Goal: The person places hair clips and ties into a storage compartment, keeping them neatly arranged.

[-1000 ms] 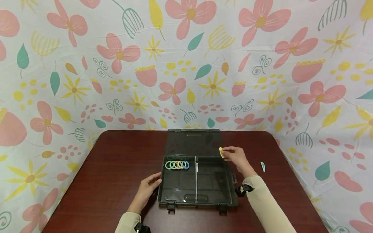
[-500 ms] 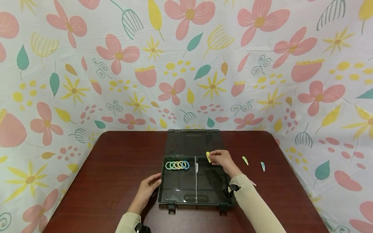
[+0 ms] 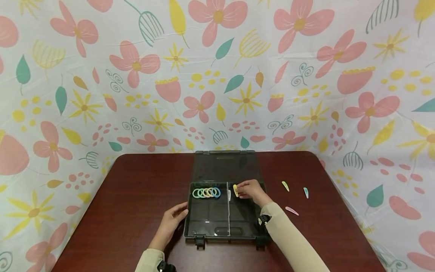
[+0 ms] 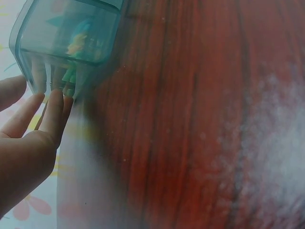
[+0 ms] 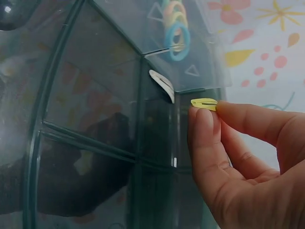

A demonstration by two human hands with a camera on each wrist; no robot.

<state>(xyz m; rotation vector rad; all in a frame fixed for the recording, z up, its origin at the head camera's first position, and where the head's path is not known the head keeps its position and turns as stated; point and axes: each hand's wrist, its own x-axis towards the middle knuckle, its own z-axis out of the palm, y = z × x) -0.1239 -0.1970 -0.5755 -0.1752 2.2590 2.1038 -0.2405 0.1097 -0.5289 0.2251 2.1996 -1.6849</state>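
A dark, see-through plastic box (image 3: 208,226) lies with its lid back, split in two by a clear divider (image 3: 228,215). My right hand (image 3: 249,190) is over the right compartment, pinching a yellow snap hair clip (image 5: 204,103) between thumb and fingers. Just right of the divider lies a white hair clip (image 5: 163,85). Several pastel hair ties (image 3: 206,193) form an overlapping row at the back of the left compartment. My left hand (image 3: 171,220) touches the box's left wall, its fingers extended against the plastic in the left wrist view.
On the table (image 3: 136,196) right of the box lie a yellow-green hair clip (image 3: 285,186), a blue one (image 3: 306,192) and a pink one (image 3: 292,210). The lid (image 3: 225,166) lies flat behind the box. A flowered cloth (image 3: 217,75) hangs beyond the table's back edge.
My right hand has carried the yellow hair clip leftward and down from the box's back right corner to near the divider. The left hand stays put.
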